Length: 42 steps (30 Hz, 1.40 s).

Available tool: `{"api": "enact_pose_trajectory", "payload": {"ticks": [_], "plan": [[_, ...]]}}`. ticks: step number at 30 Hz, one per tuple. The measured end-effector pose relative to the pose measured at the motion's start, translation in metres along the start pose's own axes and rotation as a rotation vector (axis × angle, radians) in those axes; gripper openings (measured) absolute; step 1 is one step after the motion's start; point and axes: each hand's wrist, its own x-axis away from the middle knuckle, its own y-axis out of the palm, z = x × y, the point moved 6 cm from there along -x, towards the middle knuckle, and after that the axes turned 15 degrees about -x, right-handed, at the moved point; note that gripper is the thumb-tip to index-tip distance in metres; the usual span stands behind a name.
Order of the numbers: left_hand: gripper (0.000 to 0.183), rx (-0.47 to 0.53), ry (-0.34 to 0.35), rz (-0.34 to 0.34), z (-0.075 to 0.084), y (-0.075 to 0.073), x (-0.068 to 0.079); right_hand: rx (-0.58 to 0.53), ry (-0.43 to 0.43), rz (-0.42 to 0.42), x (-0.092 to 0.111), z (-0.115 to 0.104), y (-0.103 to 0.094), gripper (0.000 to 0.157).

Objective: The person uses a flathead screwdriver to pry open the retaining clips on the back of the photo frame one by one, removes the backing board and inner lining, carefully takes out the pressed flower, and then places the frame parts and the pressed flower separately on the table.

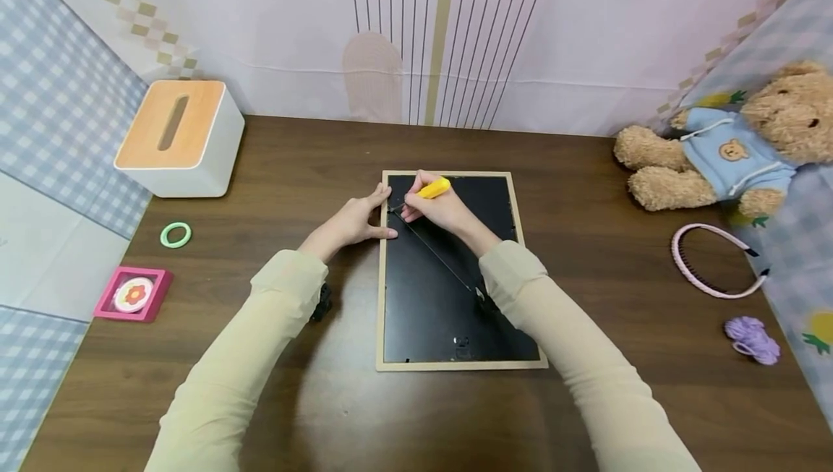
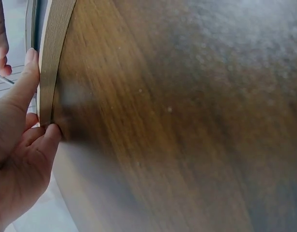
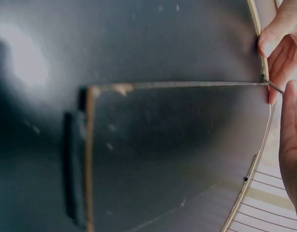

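Note:
A picture frame (image 1: 416, 327) with a light wooden rim lies face down on the table, its black backing up. My left hand (image 1: 351, 222) grips its left edge, thumb over the rim and fingers along the outer side. In my right hand (image 1: 449, 212) is a yellow-handled screwdriver (image 1: 434, 188), pinched near the handle's front. Its thin metal shaft (image 3: 275, 87) points at the inner side of the left rim, between the left thumb and forefinger. A flap-like stand leg (image 3: 177, 135) lies across the backing, its long edge running toward the screwdriver's tip.
At the left are a white tissue box (image 1: 195, 147) with a wooden lid, a green ring (image 1: 165, 236) and a pink box (image 1: 151, 298). To the right are a teddy bear (image 1: 729, 150), a pink headband (image 1: 680, 259) and a purple yarn bundle (image 1: 751, 340). Cloth hangs behind the table.

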Motion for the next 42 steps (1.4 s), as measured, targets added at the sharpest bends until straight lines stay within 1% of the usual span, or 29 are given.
{"api": "enact_pose_trajectory", "payload": {"ticks": [2, 5, 8, 10, 13, 15, 22, 28, 34, 39, 42], "plan": [[0.086, 0.006, -0.003, 0.009, -0.001, 0.0, 0.0, 0.001, -0.006, -0.054, -0.003, -0.002, 0.001, 0.011], [0.087, 0.02, -0.007, 0.007, -0.001, -0.001, 0.001, -0.001, 0.019, -0.109, -0.008, -0.002, -0.001, 0.012], [0.088, 0.031, -0.01, 0.001, -0.001, 0.0, 0.001, -0.002, 0.055, -0.118, -0.012, 0.001, -0.005, 0.012], [0.088, 0.041, -0.011, 0.002, -0.001, 0.0, 0.001, 0.004, 0.087, -0.104, -0.013, 0.004, -0.008, 0.011], [0.087, 0.048, -0.01, 0.011, -0.001, 0.0, 0.001, 0.002, 0.11, -0.087, -0.013, 0.008, -0.011, 0.011], [0.087, 0.05, -0.007, 0.02, -0.001, 0.001, 0.0, -0.004, 0.116, -0.079, -0.012, 0.01, -0.013, 0.011], [0.086, 0.034, -0.005, 0.038, -0.001, 0.001, 0.0, -0.103, 0.138, -0.059, -0.014, 0.015, -0.013, 0.015], [0.086, 0.03, -0.015, 0.023, 0.0, 0.0, -0.001, -0.127, 0.141, -0.021, -0.016, 0.018, -0.014, 0.015], [0.087, 0.017, -0.021, 0.006, 0.0, -0.001, -0.001, -0.084, 0.118, 0.041, -0.014, 0.011, -0.004, 0.013], [0.087, 0.021, -0.027, -0.009, 0.0, -0.001, -0.002, -0.066, 0.112, 0.089, -0.015, 0.004, 0.006, 0.016], [0.087, 0.012, -0.027, -0.009, -0.001, 0.0, -0.002, -0.064, 0.106, 0.107, -0.015, 0.002, 0.008, 0.016]]}}
